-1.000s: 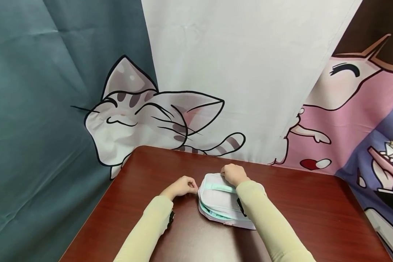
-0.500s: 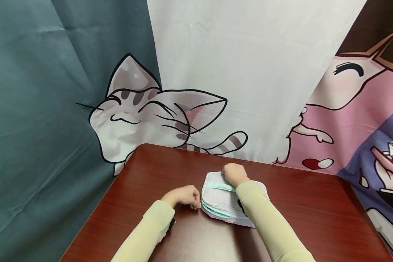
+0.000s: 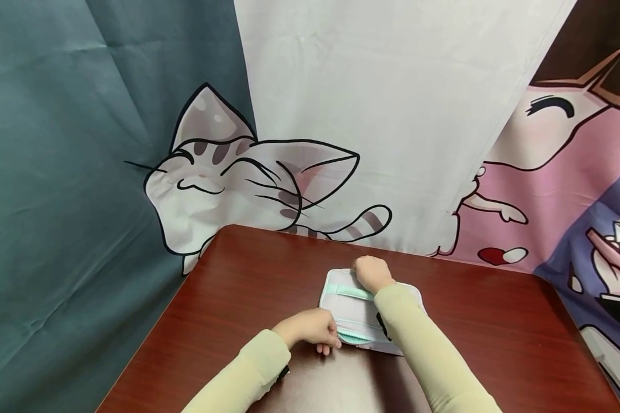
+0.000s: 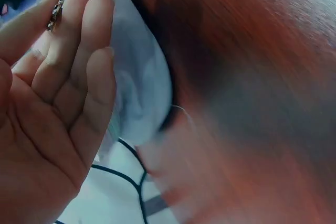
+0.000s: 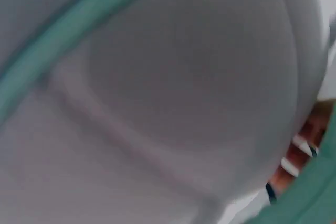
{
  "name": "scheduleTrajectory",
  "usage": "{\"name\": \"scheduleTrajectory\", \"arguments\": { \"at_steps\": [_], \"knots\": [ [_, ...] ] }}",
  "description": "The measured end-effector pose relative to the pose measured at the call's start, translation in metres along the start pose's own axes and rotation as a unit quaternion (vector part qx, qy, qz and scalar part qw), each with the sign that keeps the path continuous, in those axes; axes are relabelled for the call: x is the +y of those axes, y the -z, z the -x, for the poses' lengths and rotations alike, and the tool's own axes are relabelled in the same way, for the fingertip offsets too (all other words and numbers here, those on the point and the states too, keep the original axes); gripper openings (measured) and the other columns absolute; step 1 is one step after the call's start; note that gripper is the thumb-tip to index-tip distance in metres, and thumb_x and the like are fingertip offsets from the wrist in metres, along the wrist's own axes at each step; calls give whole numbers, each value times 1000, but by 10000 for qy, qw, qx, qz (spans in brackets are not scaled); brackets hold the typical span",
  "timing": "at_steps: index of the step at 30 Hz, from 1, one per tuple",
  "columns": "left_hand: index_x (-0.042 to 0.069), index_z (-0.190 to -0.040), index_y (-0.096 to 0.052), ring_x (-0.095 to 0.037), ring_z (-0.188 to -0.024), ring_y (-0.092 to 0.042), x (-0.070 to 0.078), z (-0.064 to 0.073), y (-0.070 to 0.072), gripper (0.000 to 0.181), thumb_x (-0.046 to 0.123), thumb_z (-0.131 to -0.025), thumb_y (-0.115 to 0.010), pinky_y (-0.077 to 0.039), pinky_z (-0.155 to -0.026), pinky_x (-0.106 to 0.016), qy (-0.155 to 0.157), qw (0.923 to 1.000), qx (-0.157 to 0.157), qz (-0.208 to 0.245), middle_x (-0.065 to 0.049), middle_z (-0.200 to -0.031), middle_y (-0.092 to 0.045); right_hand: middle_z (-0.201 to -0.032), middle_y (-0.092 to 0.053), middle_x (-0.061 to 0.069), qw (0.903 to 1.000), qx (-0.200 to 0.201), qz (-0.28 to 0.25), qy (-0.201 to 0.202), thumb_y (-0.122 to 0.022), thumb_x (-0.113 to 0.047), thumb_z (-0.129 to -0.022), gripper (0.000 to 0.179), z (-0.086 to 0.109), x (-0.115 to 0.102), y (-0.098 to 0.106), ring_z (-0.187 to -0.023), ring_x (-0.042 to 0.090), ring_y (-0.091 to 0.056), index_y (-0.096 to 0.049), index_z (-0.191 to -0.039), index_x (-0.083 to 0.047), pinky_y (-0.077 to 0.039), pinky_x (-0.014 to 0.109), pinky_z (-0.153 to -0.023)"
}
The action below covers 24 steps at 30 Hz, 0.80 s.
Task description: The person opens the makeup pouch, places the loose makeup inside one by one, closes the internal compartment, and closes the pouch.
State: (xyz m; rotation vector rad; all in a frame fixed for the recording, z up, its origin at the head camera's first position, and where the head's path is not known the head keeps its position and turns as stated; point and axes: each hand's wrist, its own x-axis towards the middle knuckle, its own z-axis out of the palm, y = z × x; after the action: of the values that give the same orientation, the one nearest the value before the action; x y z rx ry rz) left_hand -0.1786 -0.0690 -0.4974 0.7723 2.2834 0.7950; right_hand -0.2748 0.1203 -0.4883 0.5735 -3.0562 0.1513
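A pale lilac zippered pouch (image 3: 352, 312) with mint trim lies on the table, its mint carry strap (image 3: 352, 292) across the top. My left hand (image 3: 312, 328) is at the pouch's near left corner. Between thumb and forefinger it pinches a small metallic zipper pull (image 4: 55, 15), while the other fingers extend loosely. Just right of that hand, a stretch of mint zipper (image 3: 353, 337) gapes along the near side. My right hand (image 3: 373, 273) grips the pouch's far edge; its fingertips are hidden. The pouch's smooth fabric (image 5: 199, 77) fills most of the right wrist view.
The pouch rests on a reddish-brown wooden table (image 3: 248, 287) with rounded far corners. Behind it hangs a cloth backdrop (image 3: 403, 115) with a cartoon cat and other printed figures, close to the table's far edge.
My left hand has travelled from the pouch's left side around the near left corner, toward me and to the right. The gap in the zipper has shortened. My right hand stays at the far edge.
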Motion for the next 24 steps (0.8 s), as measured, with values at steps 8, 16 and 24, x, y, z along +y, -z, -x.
{"name": "scheduleTrajectory", "arguments": {
  "at_steps": [8, 16, 24],
  "knots": [
    [6, -81, -72, -21, -59, -65, -34, 2, 0, 9, 13, -84, -67, -45, -46, -25, -200, 9967, -119, 778, -1, -66, -68, -104, -60, 2, 9886, -215, -1454, 320, -61, -24, -90, 19, 26, 9, 19, -95, 21, -57, -66, -104, -12, -45, 40, -80],
    [6, -93, -72, -23, -64, -65, -57, 6, 6, 20, 24, -84, -69, -50, -49, -33, 220, 9847, -96, 1725, -9, -74, -69, -68, -63, -6, 9364, -772, -3273, 1001, -60, -18, -89, 16, 95, -38, 16, -59, 6, -57, -69, -77, -11, -49, 26, -56],
    [0, -81, -69, -12, -51, -57, -55, -6, -2, 55, 54, -85, -58, -47, -43, -26, 852, 9476, 467, 3045, -10, -72, -68, -75, -68, 12, 7681, -2108, -5913, -1265, -55, -24, -93, 31, 139, -79, -47, -49, 12, -60, -62, -104, 5, -46, 25, -40]
  ]
}}
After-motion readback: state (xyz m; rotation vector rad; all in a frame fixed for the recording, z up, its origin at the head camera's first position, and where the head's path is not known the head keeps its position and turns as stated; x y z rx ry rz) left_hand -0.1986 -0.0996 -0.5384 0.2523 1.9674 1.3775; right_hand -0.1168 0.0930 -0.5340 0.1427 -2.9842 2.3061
